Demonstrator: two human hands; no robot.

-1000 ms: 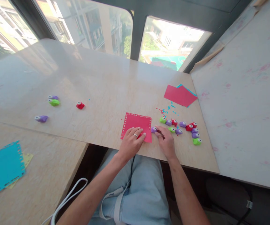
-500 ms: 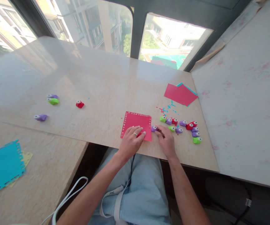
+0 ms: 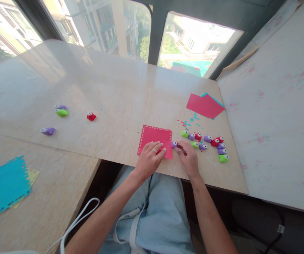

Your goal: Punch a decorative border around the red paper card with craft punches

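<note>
A red paper sheet (image 3: 155, 135) lies on the table, with small shapes punched along its left, top and right edges. My left hand (image 3: 152, 155) rests on its lower part, fingers stretched out flat; a ring shows on one finger. At the sheet's right edge sits a purple craft punch (image 3: 174, 144). My right hand (image 3: 187, 157) grips this punch between thumb and fingers. Just right of it stand a green punch (image 3: 194, 145) and another purple punch (image 3: 203, 146). Whether the paper's edge is inside the held punch is too small to tell.
Several more punches (image 3: 215, 142) stand to the right, with red and blue paper bits (image 3: 191, 121) behind them. Red and blue sheets (image 3: 206, 106) lie at the back right. Farther left are a red punch (image 3: 91, 116) and a punched blue sheet (image 3: 6, 187).
The view has shifted slightly, so everything sits a little differently in the picture. Both hands keep their places on the red paper and the purple punch.
</note>
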